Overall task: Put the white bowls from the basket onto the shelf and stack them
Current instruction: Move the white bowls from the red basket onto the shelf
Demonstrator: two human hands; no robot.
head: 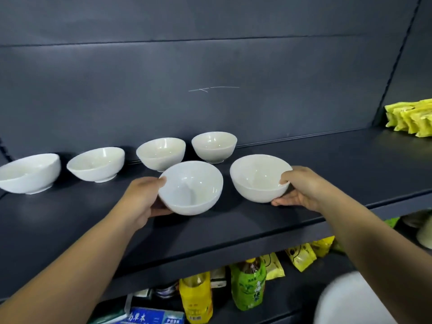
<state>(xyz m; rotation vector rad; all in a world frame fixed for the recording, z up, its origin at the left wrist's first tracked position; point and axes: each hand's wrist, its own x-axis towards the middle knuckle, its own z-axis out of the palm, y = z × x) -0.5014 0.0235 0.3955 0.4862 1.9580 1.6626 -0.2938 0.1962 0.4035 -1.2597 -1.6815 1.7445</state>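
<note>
Shelf (327,164), dark grey, spans the view; back panel behind it. Six white bowls on or over it, none stacked yet. Back row, nine toward twelve o'clock: far-left bowl (29,173), second bowl (97,163), third bowl (161,153), fourth bowl (214,146).

Left hand (142,202) grips the front-left bowl (190,187), thumb over the rim, fingers beneath; bowl tilted toward the camera, whether it touches the shelf I cannot tell. Right hand (304,188) grips the front-right bowl (259,177) the same way, at three o'clock of the first.

Key relation: the two held bowls sit just beside each other, rims apart, with the third bowl right behind the left one. Judgement: either hand could nest its bowl into the other's.

Basket not in view. Lower shelf at six o'clock holds yellow bottle (196,298), green bottle (249,284), yellow packets (301,256), partly cut off. White blur at five o'clock unidentifiable.
</note>
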